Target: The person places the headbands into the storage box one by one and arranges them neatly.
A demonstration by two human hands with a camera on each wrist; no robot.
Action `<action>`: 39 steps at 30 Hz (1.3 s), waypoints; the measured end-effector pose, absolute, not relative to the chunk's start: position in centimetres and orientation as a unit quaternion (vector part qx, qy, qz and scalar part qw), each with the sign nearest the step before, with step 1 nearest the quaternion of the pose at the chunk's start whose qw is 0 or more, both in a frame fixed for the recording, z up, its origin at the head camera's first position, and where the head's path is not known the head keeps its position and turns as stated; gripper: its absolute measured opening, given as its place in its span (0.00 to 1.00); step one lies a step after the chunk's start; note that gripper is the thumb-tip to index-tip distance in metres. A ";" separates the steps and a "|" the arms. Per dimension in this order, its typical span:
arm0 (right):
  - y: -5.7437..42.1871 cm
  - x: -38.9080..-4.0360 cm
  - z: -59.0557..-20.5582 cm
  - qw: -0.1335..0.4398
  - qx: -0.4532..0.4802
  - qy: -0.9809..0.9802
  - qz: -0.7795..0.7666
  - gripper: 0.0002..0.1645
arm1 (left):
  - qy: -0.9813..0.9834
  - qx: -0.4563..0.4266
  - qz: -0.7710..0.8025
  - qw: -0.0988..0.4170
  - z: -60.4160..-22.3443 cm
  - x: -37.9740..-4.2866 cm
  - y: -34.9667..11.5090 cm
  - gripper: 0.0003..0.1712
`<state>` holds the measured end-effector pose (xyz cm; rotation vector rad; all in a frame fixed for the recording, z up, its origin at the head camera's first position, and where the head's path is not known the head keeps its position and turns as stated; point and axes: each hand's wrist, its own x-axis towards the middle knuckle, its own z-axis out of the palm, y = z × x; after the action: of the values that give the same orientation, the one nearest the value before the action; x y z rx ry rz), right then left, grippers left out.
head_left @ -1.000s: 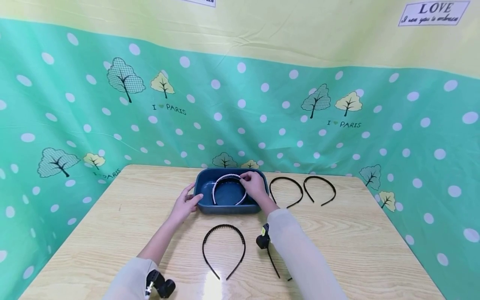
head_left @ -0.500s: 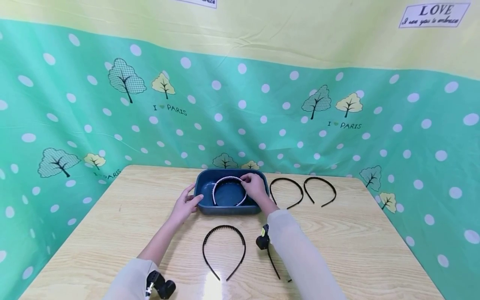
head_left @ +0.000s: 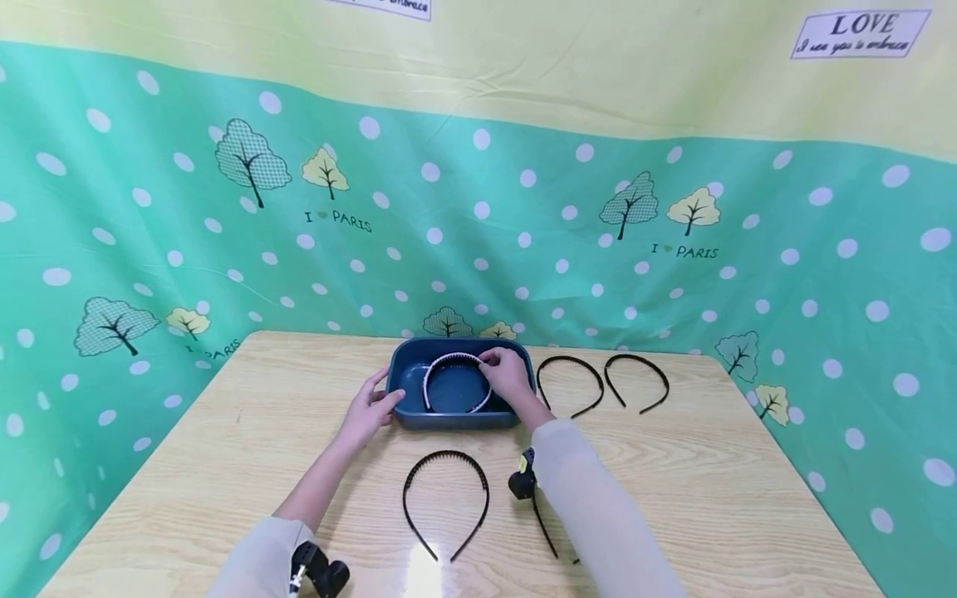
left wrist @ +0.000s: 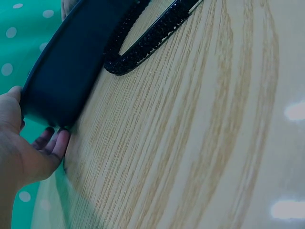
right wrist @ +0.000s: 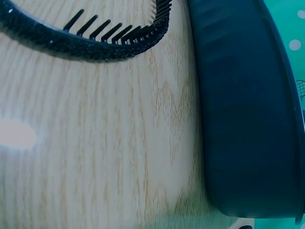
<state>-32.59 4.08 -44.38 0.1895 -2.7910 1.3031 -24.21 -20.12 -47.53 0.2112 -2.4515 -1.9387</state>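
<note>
In the head view, a dark blue rectangular box (head_left: 456, 421) stands near the table's back edge. My left hand (head_left: 368, 412) grips its left end, thumb over the rim and fingers against the outer wall. The left wrist view shows that hand (left wrist: 26, 152) holding the box's end wall (left wrist: 66, 67) at rim and base. Inside the box is a headband (head_left: 453, 356) with a pale, whitish outer edge and dark teeth. My right hand (head_left: 510, 374) reaches over the box's right side and pinches this headband at its upper right. The right wrist view does not show the right hand.
A black toothed headband (head_left: 446, 454) lies in front of the box. Another headband (head_left: 544, 529) is mostly hidden under the right forearm. Two more, a nearer headband (head_left: 571, 360) and a farther headband (head_left: 635, 357), lie right of the box. A patterned curtain (head_left: 478, 224) hangs behind the table.
</note>
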 end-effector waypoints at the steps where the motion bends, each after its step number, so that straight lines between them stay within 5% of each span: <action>1: 4.1 -32.6 -44.4 0.027 0.061 -0.904 0.423 0.08 | -0.783 0.067 -0.619 0.004 -47.5 -24.2 -20.1 0.36; 39: 5.3 -32.8 -41.1 0.030 0.081 -0.897 0.433 0.14 | -0.782 0.064 -0.620 -0.002 -47.3 -24.1 -20.1 0.36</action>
<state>-32.84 5.30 -41.14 0.2492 -2.7649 1.3361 -24.11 -20.11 -47.34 0.2014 -2.4602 -1.9491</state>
